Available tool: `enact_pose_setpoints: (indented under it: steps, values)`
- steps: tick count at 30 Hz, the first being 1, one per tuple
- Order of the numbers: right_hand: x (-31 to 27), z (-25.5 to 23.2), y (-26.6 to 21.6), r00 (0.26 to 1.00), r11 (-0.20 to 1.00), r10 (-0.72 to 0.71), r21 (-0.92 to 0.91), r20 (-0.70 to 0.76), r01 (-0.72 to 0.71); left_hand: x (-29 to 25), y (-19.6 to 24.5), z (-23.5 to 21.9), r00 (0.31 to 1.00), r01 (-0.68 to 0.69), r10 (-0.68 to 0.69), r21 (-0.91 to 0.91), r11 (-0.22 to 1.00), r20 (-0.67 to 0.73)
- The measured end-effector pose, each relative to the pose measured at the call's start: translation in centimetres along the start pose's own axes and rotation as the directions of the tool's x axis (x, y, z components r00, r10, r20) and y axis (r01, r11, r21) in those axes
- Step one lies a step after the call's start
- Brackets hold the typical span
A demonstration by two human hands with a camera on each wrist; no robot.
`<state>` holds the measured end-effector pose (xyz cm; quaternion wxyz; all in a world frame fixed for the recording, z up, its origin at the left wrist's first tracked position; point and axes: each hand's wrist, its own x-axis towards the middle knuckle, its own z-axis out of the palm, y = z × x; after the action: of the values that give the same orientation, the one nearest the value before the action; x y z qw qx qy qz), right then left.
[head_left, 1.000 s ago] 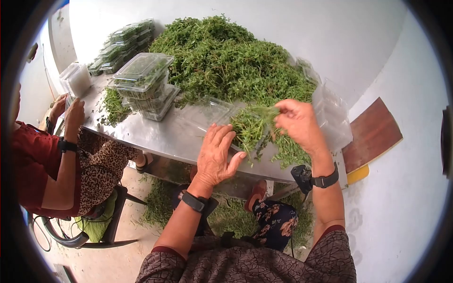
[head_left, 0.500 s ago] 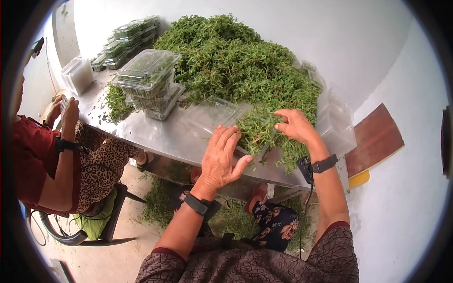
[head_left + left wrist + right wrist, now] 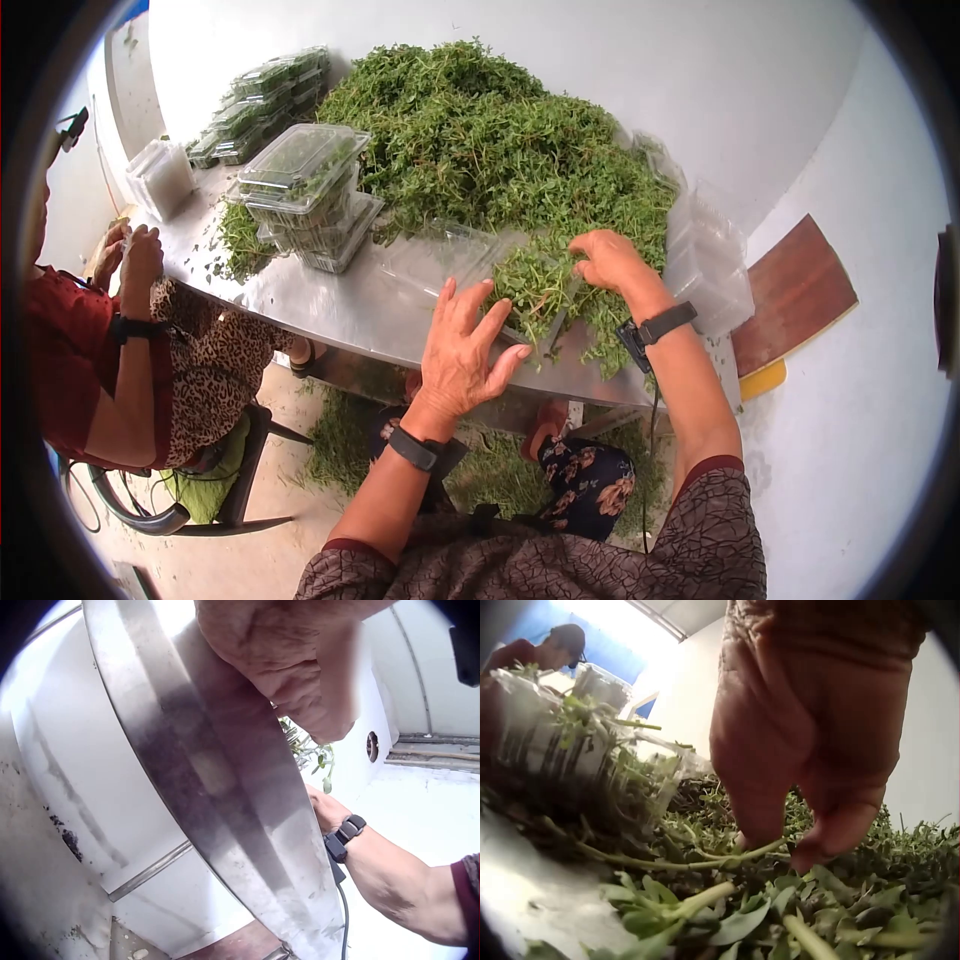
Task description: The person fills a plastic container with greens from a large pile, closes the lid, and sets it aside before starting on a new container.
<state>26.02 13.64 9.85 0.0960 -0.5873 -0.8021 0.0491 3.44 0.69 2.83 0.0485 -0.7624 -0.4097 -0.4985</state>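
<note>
Herbs (image 3: pixel 545 285) lie as a small loose clump, thin stems w/ small soft leaves, in an open clear plastic tray (image 3: pixel 455 255) at the near edge of a steel table (image 3: pixel 340 300), just in front of the big heap (image 3: pixel 480 140). Right hand (image 3: pixel 607 262) rests on the clump's far side, fingers bent down into it; in the right wrist view the fingertips (image 3: pixel 832 836) meet a long pale-green stem (image 3: pixel 675 862) lying across the leaves, but a firm pinch can't be told. Left hand (image 3: pixel 462 345) is flat & spread, fingers straight, grasping nothing, set on the tray's near lip beside the clump; left wrist view shows only its underside (image 3: pixel 292 667) over the table's dull, streaked metal rim (image 3: pixel 225 795). Heap is a wide shaggy green mound, touching the white wall (image 3: pixel 720 90). Left of it, a stack of closed clamshells (image 3: pixel 305 185), thin, glossy, ribbed, filled w/ greens; more packed ones (image 3: pixel 255 105) further back, & empty clear ones (image 3: pixel 160 175) at the table's far-left corner. Nested empty trays (image 3: pixel 710 265) sit at the right end. 2nd person (image 3: pixel 90 350) in a red top sits at left, hands raised together. Green scraps (image 3: pixel 340 435) litter the floor under the table.
</note>
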Motion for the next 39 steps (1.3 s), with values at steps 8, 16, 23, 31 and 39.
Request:
enact_pose_setpoints:
  steps: [8, 16, 23, 31, 39]
  values:
    - [2.3, 0.5, 1.8, 0.985, 0.993, 0.062, -0.091, -0.158, -0.077, 0.0, 0.0, 0.1, 1.000, 0.025, -0.026, -0.066, 0.998, -0.007]
    - [2.8, 2.9, 4.9, 0.977, 0.998, -0.003, -0.056, -0.212, -0.009, 0.0, 0.0, 0.2, 0.999, 0.040, -0.041, -0.059, 0.997, -0.026]
    - [2.4, 1.3, 4.2, 0.967, 0.993, 0.120, 0.014, -0.226, -0.120, -0.1, -0.3, 0.4, 1.000, 0.007, -0.007, -0.081, 0.997, 0.002]
    - [-3.8, -5.3, -4.5, 0.956, 0.802, 0.149, 0.597, -0.251, 0.031, 0.1, -0.3, 0.4, 1.000, 0.002, -0.001, -0.059, 0.998, 0.003]
    - [-9.2, -3.2, -6.8, 0.912, 0.675, 0.246, 0.734, -0.328, 0.082, -0.1, -0.4, 0.6, 0.998, 0.042, -0.046, -0.103, 0.994, -0.037]
